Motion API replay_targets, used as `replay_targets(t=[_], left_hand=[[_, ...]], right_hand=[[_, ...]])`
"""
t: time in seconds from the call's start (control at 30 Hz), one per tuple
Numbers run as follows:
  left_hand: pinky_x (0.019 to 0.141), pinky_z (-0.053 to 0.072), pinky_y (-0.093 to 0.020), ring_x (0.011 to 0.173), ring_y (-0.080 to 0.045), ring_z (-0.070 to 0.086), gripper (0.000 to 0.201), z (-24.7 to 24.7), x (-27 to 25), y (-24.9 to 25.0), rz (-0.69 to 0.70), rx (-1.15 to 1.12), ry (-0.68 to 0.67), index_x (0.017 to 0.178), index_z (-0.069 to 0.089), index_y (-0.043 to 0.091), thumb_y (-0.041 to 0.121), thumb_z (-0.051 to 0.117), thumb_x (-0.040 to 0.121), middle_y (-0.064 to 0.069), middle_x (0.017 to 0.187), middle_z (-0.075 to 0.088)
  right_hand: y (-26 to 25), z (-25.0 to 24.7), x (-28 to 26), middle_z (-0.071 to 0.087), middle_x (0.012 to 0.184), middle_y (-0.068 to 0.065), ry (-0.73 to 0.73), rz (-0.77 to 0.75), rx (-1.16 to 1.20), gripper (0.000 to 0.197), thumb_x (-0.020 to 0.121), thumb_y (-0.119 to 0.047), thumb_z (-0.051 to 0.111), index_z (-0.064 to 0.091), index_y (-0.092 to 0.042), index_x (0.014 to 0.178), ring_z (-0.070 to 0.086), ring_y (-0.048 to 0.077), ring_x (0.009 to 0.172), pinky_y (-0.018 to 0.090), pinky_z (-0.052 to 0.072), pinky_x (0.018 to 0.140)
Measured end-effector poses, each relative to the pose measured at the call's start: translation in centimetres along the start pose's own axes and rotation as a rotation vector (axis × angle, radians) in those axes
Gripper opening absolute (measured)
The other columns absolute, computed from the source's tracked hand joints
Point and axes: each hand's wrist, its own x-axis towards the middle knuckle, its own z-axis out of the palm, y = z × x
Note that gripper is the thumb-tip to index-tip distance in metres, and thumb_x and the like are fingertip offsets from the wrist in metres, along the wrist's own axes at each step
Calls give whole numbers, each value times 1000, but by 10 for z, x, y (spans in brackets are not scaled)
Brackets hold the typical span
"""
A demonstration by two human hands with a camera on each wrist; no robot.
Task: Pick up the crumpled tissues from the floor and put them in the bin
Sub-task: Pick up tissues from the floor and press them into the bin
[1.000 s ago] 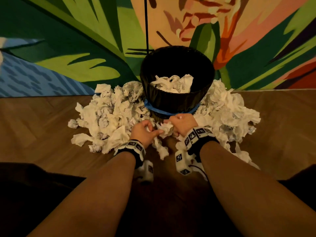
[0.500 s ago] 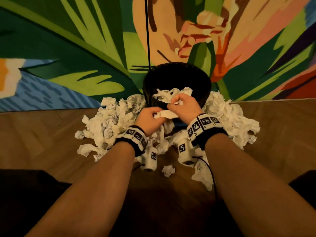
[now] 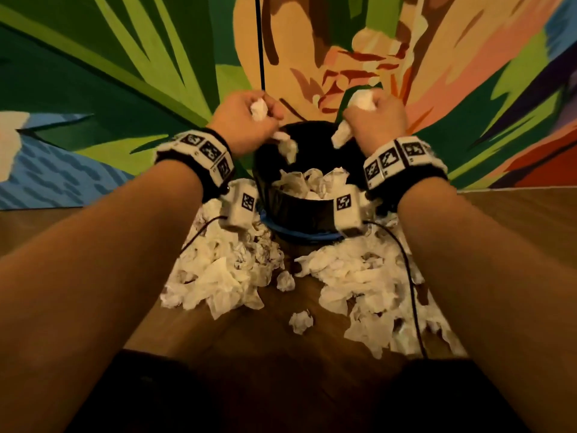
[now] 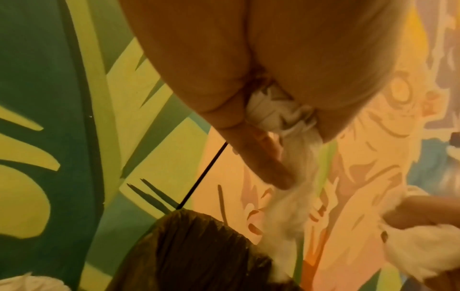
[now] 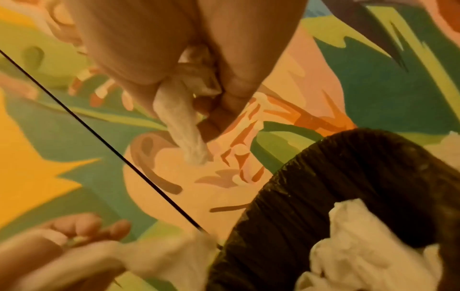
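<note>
Left hand [image 3: 246,123] & right hand [image 3: 376,118] each clutch white crumpled tissue wads over black-lined round bin [image 3: 299,210], part-filled; big piles of crumpled tissues [image 3: 224,276] remain on wooden floor [image 3: 515,220].

Leafy painted mural [image 3: 125,89]; thin black cord [image 3: 259,42]; wooden floor [image 3: 515,220]

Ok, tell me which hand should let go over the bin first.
Probably the left hand: its tissue already dangles over the bin opening, while the right hand holds its tissue nearer the rim.
</note>
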Motion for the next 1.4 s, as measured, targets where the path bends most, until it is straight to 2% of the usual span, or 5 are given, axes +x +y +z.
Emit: replay_targets(t=[0.27,0.67,0.87,1.13,1.4], left_hand=[[42,44,-23,45,-14,54,26,44,3,-30,-130,-107,154,96,63,17,10,39,96,5,62,53],[112,18,-50,142,-33,21,67,77,13,-30,-155,372,-221,155,13,28,24,41,94,-7,156,28],[110,20,-51,138,-30,25,71,63,9,-36,-153,295,-42,149,28,38,18,48,84,0,148,43],[91,50,-39,101,-29,61,36,9,-24,-120,-385,81,379,122,59,17,10,46,89,-6,110,66],[79,51,-37,94,-31,63,32,43,-127,-177,-471,440,-90,121,57,20,20,53,90,-10,99,67]], right_hand=[[42,23,13,62,93,-1,-179,-56,-174,37,85,4,44,71,-19,98,59,14,74,23,48,61],[61,42,8,34,130,9,-159,-62,-497,47,90,-45,45,52,-10,121,37,31,123,37,31,99],[54,31,4,36,145,6,-197,-157,-551,57,90,-43,47,42,-26,144,23,27,138,40,20,116],[-16,76,-51,55,96,-2,-281,-540,-54,16,82,-22,52,63,-19,93,53,12,87,28,45,79],[104,130,-155,63,90,0,-878,-247,-496,16,92,-34,50,61,-25,99,61,22,86,34,51,73]])
